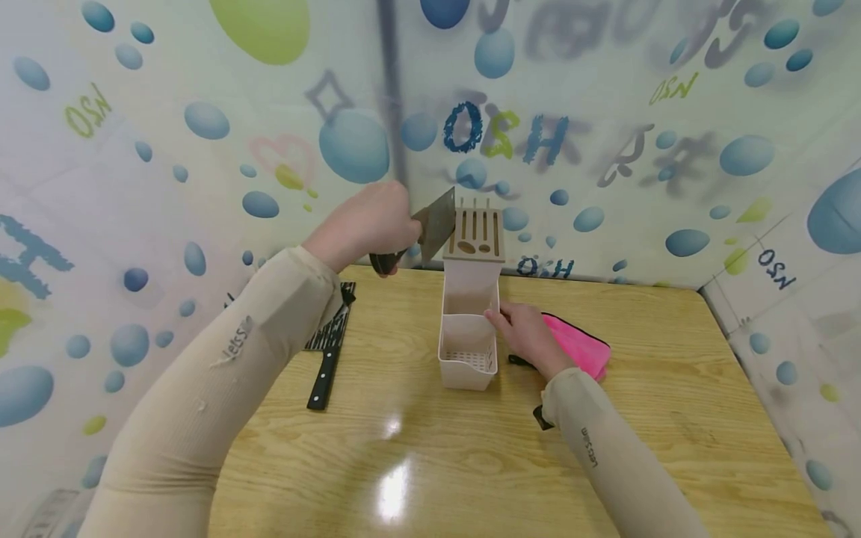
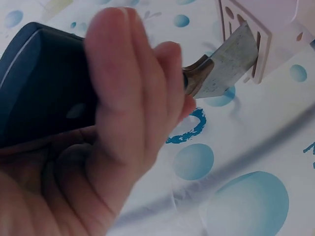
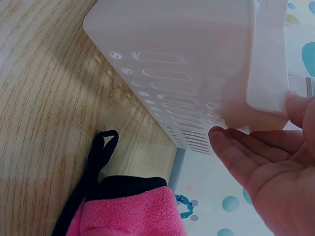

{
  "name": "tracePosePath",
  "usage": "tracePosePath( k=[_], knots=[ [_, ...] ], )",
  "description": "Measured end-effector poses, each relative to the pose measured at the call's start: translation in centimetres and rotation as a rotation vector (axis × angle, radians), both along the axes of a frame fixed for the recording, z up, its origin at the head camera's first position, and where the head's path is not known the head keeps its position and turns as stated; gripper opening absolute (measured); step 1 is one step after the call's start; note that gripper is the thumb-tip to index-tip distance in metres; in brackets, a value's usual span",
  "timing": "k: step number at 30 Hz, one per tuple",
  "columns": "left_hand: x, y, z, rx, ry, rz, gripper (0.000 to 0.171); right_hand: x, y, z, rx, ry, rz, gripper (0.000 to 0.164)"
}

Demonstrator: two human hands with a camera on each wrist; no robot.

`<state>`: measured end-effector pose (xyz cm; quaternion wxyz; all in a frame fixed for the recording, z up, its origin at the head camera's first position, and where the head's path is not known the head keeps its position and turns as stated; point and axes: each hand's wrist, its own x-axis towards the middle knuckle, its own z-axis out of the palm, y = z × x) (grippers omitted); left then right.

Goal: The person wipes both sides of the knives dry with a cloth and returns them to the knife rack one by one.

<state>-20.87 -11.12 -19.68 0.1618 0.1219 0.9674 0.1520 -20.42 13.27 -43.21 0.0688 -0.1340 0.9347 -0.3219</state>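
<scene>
My left hand (image 1: 377,224) grips the black handle (image 2: 54,88) of a cleaver, raised above the table. The cleaver's broad metal blade (image 1: 440,223) points right, its edge right at the slotted brown top (image 1: 474,250) of a pale plastic knife holder (image 1: 469,280). In the left wrist view the blade overlaps the outer slots. The holder stands upright, with open compartments in front. My right hand (image 1: 528,336) pinches the rim of its right side, thumb on top and fingers underneath against the perforated wall (image 3: 177,73).
A black-handled knife (image 1: 324,381) lies on the wooden table (image 1: 403,441) at the left, partly covered by my left sleeve. A pink cloth (image 1: 580,345) with black trim and a loop lies beside my right hand. A patterned curtain (image 1: 605,90) hangs right behind the holder.
</scene>
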Motion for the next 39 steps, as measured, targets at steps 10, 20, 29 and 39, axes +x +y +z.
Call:
tracePosePath(
  k=[10, 20, 29, 39],
  knots=[
    [0.9, 0.7, -0.1, 0.011, 0.219, 0.078, 0.034, 0.0, 0.0, -0.1, -0.003, 0.037, 0.006, 0.032],
    [0.9, 1.0, -1.0, 0.130, 0.560, 0.124, 0.034, -0.1, -0.2, -0.4, -0.011, 0.051, -0.009, 0.033],
    [0.6, 1.5, 0.0, 0.128, 0.535, 0.157, 0.032, -0.1, -0.1, -0.3, -0.013, 0.064, -0.017, 0.032],
    [-0.1, 2.3, -0.3, 0.170, 0.648, 0.151, 0.036, 0.0, -0.1, -0.4, -0.019, 0.043, -0.023, 0.032]
  ],
)
